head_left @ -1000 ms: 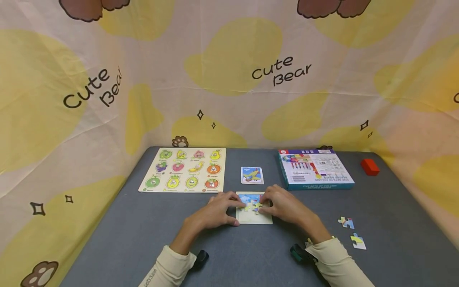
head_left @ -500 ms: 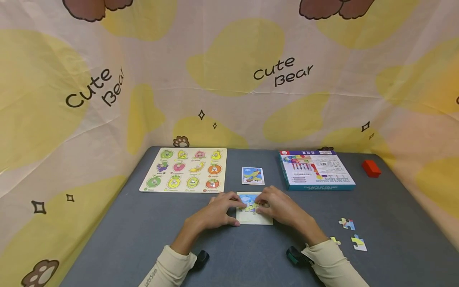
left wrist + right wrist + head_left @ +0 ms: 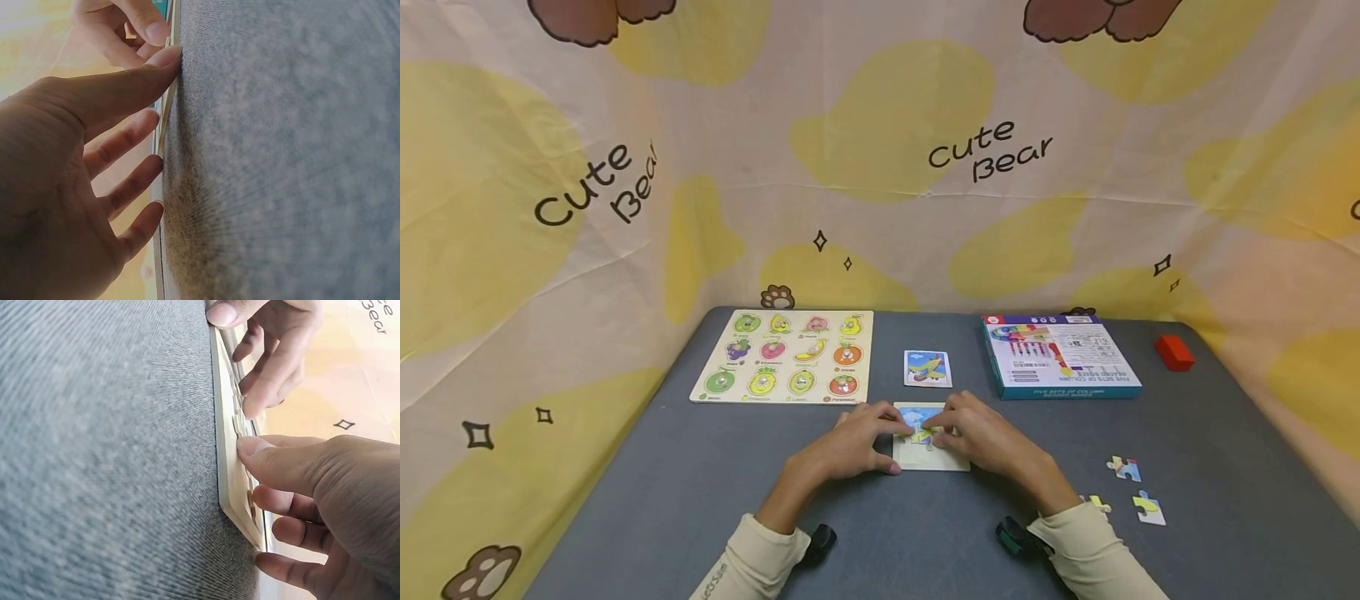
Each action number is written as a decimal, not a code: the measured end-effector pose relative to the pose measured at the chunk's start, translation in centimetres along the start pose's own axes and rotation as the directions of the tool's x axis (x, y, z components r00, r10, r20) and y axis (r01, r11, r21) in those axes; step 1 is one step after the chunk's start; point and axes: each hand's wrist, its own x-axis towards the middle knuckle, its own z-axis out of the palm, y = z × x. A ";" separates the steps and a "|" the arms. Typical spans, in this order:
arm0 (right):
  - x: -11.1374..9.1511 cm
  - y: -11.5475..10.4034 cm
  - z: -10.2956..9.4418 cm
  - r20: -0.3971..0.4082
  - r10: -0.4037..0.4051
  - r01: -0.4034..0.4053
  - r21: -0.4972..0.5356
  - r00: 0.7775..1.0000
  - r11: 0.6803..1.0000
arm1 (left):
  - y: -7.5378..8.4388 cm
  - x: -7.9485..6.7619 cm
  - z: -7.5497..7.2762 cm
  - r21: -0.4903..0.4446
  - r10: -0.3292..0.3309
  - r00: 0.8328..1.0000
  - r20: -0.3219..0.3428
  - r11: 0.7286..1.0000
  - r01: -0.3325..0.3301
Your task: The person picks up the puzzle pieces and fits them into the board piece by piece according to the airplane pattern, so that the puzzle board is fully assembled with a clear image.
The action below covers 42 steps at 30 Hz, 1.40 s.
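Observation:
A small wooden puzzle board (image 3: 925, 460) lies mid-table, its upper part covered by sky-blue picture pieces. At its left side is my left hand (image 3: 856, 442), thumb against the near-left edge and index finger resting on the pieces; its other fingers are spread loosely in the left wrist view. From the right, my right hand (image 3: 988, 433) pinches a small jigsaw piece between thumb and index finger, low over the board beside the placed pieces. The right wrist view shows the right thumb (image 3: 255, 447) on that piece; its other fingers hover at the board's right edge.
Loose jigsaw pieces lie right: one upper (image 3: 1123, 467), one lower (image 3: 1149, 507), and one by the right sleeve (image 3: 1100, 503), partly hidden. Behind the board sits an airplane picture card (image 3: 927, 368). Farther out are a fruit board (image 3: 786, 354), a flat box (image 3: 1063, 358) and a red block (image 3: 1175, 352).
My right hand has moved left over the board, bringing the pinched jigsaw piece closer to the left index finger. The left hand stays in place. More of the loose piece by the right sleeve shows.

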 end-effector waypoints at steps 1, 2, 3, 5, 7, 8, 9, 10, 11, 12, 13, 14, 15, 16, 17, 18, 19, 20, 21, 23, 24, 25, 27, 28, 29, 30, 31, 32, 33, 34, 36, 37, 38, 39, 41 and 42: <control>0.0 0.0 0.0 -0.001 -0.003 0.003 -0.002 1.000 1.000 | 0.0 0.0 0.0 -0.001 0.000 1.000 -0.001 1.000 0.000; 0.0 0.0 0.0 -0.001 -0.003 0.003 -0.003 1.000 1.000 | 0.0 0.0 0.0 -0.002 -0.001 1.000 -0.001 1.000 0.001; 0.0 0.0 0.0 -0.002 -0.005 0.005 -0.003 1.000 1.000 | 0.0 0.0 0.0 0.000 -0.001 1.000 -0.001 1.000 0.001; 0.0 0.1 0.0 -0.003 -0.004 0.004 -0.003 1.000 1.000 | 0.1 0.0 -0.1 0.001 -0.002 1.000 0.002 1.000 0.002; 0.0 0.1 0.0 -0.002 0.000 0.000 -0.005 1.000 1.000 | 0.1 0.0 -0.1 0.000 -0.002 1.000 0.002 1.000 0.002; 0.0 0.1 0.0 -0.003 -0.001 0.001 -0.004 1.000 1.000 | 0.2 0.0 -0.1 0.002 -0.001 1.000 0.001 1.000 0.001; 0.0 0.1 0.1 -0.007 -0.006 0.006 -0.008 1.000 1.000 | 0.2 0.0 -0.1 0.004 -0.001 1.000 0.001 1.000 0.001; 0.0 0.1 0.1 -0.012 -0.011 0.011 -0.011 1.000 1.000 | 0.3 -0.1 -0.1 0.006 0.000 1.000 -0.001 1.000 0.000; 0.0 0.1 0.1 -0.017 -0.014 0.014 -0.016 1.000 1.000 | 0.3 -0.1 -0.1 0.010 0.000 1.000 -0.004 1.000 0.000; 0.0 0.0 0.2 -0.022 -0.018 0.018 -0.020 1.000 1.000 | 0.4 -0.1 -0.1 0.016 -0.001 1.000 -0.007 1.000 0.001; 0.0 0.0 0.2 -0.027 -0.021 0.020 -0.023 0.999 1.000 | 0.4 -0.2 -0.1 0.024 -0.001 1.000 -0.008 1.000 0.002; 0.1 0.0 0.3 -0.034 -0.025 0.024 -0.025 0.999 0.999 | 0.5 -0.2 0.0 0.033 0.000 1.000 -0.009 0.999 0.001; 0.1 0.0 0.3 -0.040 -0.025 0.024 -0.026 0.999 0.999 | 0.6 -0.2 0.0 0.038 0.000 1.000 -0.009 0.999 0.000; 0.1 0.1 0.4 -0.045 -0.021 0.020 -0.025 0.999 0.999 | 0.7 -0.1 0.1 0.043 0.002 1.000 -0.008 0.999 -0.002; 0.2 0.0 0.4 -0.049 -0.015 0.014 -0.021 0.999 1.000 | 0.8 -0.1 0.1 0.047 0.005 1.000 -0.005 0.999 -0.004; 0.2 0.0 0.5 -0.052 -0.008 0.007 -0.017 0.999 1.000 | 0.8 -0.1 0.2 0.050 0.009 1.000 0.001 0.999 -0.009; 0.2 0.0 0.5 -0.055 0.002 -0.002 -0.013 0.998 1.000 | 0.9 -0.1 0.3 0.054 0.016 1.000 0.008 0.998 -0.016; 0.2 0.0 0.5 -0.058 0.011 -0.011 -0.007 0.998 1.000 | 1.0 0.0 0.3 0.057 0.024 1.000 0.016 0.998 -0.025; 0.2 0.0 0.5 -0.061 0.023 -0.023 0.000 0.998 1.000 | 1.1 0.0 0.4 0.057 0.030 0.999 0.026 0.998 -0.032; 0.2 -0.1 0.5 -0.066 0.047 -0.046 0.017 0.997 0.999 | 1.3 -0.1 0.5 0.062 0.037 0.998 0.048 0.997 -0.040; 0.2 -0.1 0.5 -0.067 0.059 -0.057 0.023 0.996 0.998 | 1.4 -0.1 0.5 0.068 0.038 0.998 0.059 0.997 -0.042; 0.2 -0.2 0.5 -0.067 0.071 -0.069 0.030 0.995 0.997 | 1.5 -0.1 0.6 0.072 0.038 0.997 0.068 0.996 -0.043; 0.2 -0.2 0.5 -0.068 0.091 -0.088 0.040 0.994 0.995 | 1.5 -0.1 0.6 0.079 0.033 0.996 0.084 0.996 -0.040; 0.2 -0.3 0.5 -0.067 0.097 -0.095 0.044 0.993 0.995 | 1.5 -0.1 0.7 0.082 0.030 0.995 0.091 0.996 -0.037; 0.2 -0.3 0.5 -0.065 0.102 -0.099 0.045 0.993 0.994 | 1.5 -0.1 0.7 0.085 0.027 0.995 0.097 0.996 -0.035; 0.2 -0.3 0.5 -0.064 0.106 -0.104 0.046 0.992 0.994 | 1.5 -0.1 0.7 0.085 0.027 0.995 0.101 0.996 -0.035; 0.2 -0.3 0.5 -0.061 0.110 -0.107 0.046 0.992 0.993 | 1.5 -0.1 0.7 0.083 0.027 0.994 0.105 0.996 -0.036; 0.2 -0.3 0.4 -0.059 0.113 -0.110 0.047 0.992 0.993 | 1.5 -0.1 0.7 0.084 0.026 0.994 0.110 0.996 -0.035; 0.2 -0.3 0.4 -0.057 0.115 -0.113 0.048 0.992 0.992 | 1.5 -0.1 0.7 0.084 0.023 0.993 0.115 0.996 -0.033; 0.2 -0.3 0.4 -0.055 0.118 -0.115 0.051 0.991 0.992 | 1.5 -0.1 0.7 0.082 0.021 0.992 0.121 0.996 -0.031; 0.2 -0.3 0.3 -0.053 0.122 -0.119 0.060 0.991 0.991 | 1.5 -0.1 0.7 0.079 0.020 0.992 0.128 0.996 -0.030; 0.1 -0.2 0.2 -0.052 0.123 -0.120 0.067 0.991 0.991 | 1.5 -0.1 0.7 0.078 0.019 0.991 0.131 0.997 -0.030; 0.1 -0.2 0.1 -0.053 0.118 -0.114 0.071 0.992 0.991 | 1.5 -0.1 0.6 0.078 0.018 0.991 0.134 0.997 -0.029; 0.1 -0.1 0.1 -0.052 0.115 -0.110 0.077 0.992 0.991 | 1.5 -0.1 0.6 0.077 0.021 0.991 0.135 0.996 -0.032; 0.0 0.0 0.0 -0.051 0.101 -0.096 0.085 0.994 0.992 | 1.5 -0.1 0.6 0.073 0.030 0.990 0.135 0.996 -0.040; -0.1 0.1 -0.1 -0.053 0.089 -0.085 0.086 0.995 0.993 | 1.5 -0.1 0.6 0.073 0.033 0.990 0.135 0.996 -0.043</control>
